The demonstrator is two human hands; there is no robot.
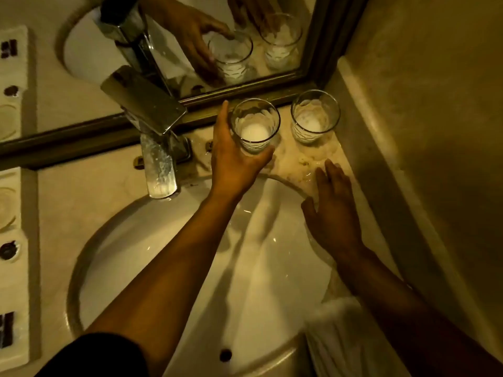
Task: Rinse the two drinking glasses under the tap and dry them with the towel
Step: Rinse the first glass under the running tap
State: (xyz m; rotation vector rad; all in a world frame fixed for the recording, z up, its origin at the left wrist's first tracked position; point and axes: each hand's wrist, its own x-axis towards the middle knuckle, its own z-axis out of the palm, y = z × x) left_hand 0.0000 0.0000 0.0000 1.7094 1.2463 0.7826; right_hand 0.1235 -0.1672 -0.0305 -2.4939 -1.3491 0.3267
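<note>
two drinking glasses stand upright on the back right corner of the marble tabletop (292, 156), just in front of the mirror's dark frame (245, 93). the left glass (255, 126) holds a white patch at its bottom, and the left hand (234, 156) has its grip around it: the thumb curls under the near side and the fingers run up the far left side toward the rim. the right glass (315, 117) stands free just beside it, apart from the first, also pale white inside, with no hand on it. the right hand (330, 210) lies flat and released, fingers straight, resting on the tabletop at the basin's right rim, near the right glass but not touching it. one white towel (351, 336) lies bunched over the lower right edge of the sink (152, 268), partly under the right forearm. one chrome tap (155, 137) stands left of the held glass, its spout reaching over the basin; whether water runs from it cannot be told. the mirror (190, 36) doubles both glasses and the left hand. at the far left a white tray (11, 240) with round hollows and small dark items runs along the tabletop. the wall on the right (435, 131) closes in the corner behind the right glass
</note>
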